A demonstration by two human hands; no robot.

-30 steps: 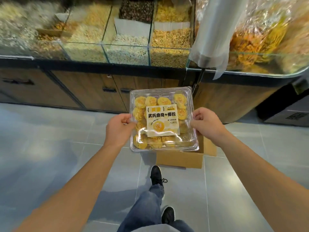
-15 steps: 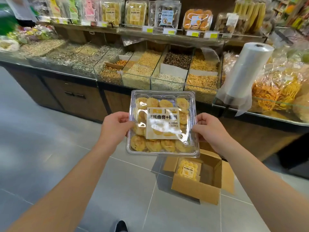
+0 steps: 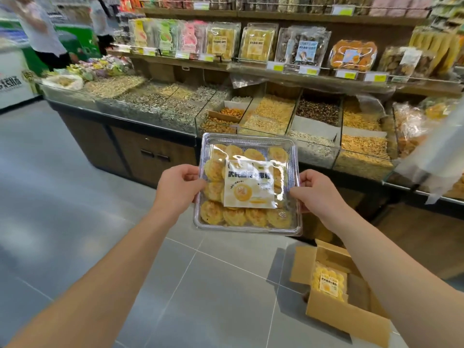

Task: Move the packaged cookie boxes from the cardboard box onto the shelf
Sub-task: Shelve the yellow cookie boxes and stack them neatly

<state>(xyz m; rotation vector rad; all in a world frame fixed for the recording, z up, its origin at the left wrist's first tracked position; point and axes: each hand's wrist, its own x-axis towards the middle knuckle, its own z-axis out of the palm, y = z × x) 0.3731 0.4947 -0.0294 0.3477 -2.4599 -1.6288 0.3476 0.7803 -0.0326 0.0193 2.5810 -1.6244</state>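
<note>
A clear square plastic clamshell box of round yellow cookies with a white-and-yellow label (image 3: 247, 184) is held in the air between both hands, in front of the glass-fronted bulk bins (image 3: 313, 136). The left hand (image 3: 177, 187) clasps its left edge, fingers curled closed around the rim; the right hand (image 3: 317, 192) pinches the right edge likewise. On the grey tiled floor (image 3: 75, 222) to the lower right sits an open brown cardboard box (image 3: 346, 315) with what looks like another labelled cookie pack (image 3: 329, 282) inside. Above the bins, the wooden shelf (image 3: 251, 67) carries similar packs standing upright.
</note>
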